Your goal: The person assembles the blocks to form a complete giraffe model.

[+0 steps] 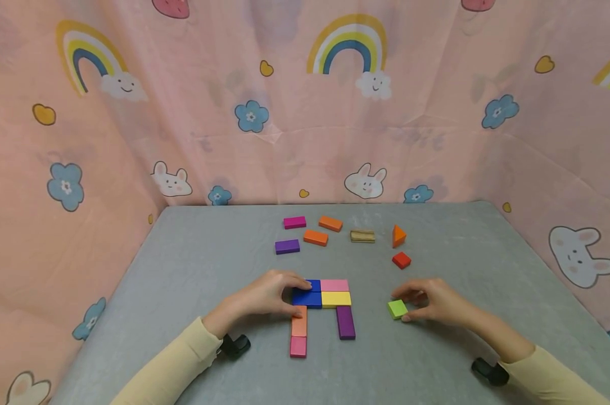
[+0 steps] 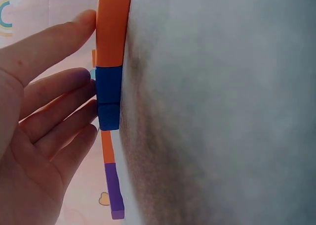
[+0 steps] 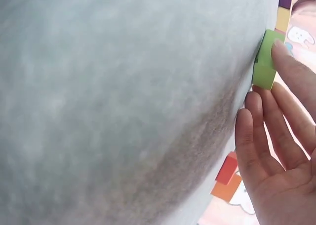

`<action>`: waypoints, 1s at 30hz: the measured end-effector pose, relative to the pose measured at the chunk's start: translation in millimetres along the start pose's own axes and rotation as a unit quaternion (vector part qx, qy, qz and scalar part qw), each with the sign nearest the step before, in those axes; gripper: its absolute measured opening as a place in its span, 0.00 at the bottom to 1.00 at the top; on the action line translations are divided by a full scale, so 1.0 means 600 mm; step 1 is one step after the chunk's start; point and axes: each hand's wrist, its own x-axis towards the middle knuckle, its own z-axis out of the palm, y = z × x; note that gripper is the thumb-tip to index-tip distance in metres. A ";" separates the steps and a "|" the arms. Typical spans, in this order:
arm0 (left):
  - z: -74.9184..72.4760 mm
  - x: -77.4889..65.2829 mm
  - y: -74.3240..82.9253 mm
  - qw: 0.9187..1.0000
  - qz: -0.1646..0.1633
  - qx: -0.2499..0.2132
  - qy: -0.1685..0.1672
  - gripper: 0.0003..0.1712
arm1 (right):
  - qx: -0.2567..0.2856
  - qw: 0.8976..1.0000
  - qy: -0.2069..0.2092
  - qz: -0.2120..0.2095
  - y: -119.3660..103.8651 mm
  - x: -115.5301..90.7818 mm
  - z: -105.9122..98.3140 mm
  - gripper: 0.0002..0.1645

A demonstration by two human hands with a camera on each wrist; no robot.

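Observation:
Flat coloured blocks lie joined on the table in front of me. Two blue blocks (image 1: 307, 300) sit beside a pink block (image 1: 334, 285) and a yellow block (image 1: 336, 300). Below them extend an orange block (image 1: 299, 325) with a rose block (image 1: 298, 347) at its end, and a purple block (image 1: 346, 323). My left hand (image 1: 270, 293) rests at the left side, fingertips by the blue blocks and thumb at the orange one, fingers relaxed. To the right, my right hand (image 1: 436, 302) pinches a light green block (image 1: 397, 309) between thumb and fingers, low over the table.
Toward the back lie a magenta block (image 1: 294, 223), a violet block (image 1: 287, 247), two orange blocks (image 1: 316, 237), a wood-coloured piece (image 1: 362, 236), an orange triangle (image 1: 398, 236) and a red block (image 1: 401, 260). A patterned pink curtain (image 1: 294, 152) hangs behind the grey table (image 1: 198, 247).

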 end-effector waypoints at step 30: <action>-0.002 -0.001 0.002 1.000 -0.007 -0.007 -0.004 0.29 | -0.035 0.999 0.023 -0.016 -0.042 0.022 0.031 0.20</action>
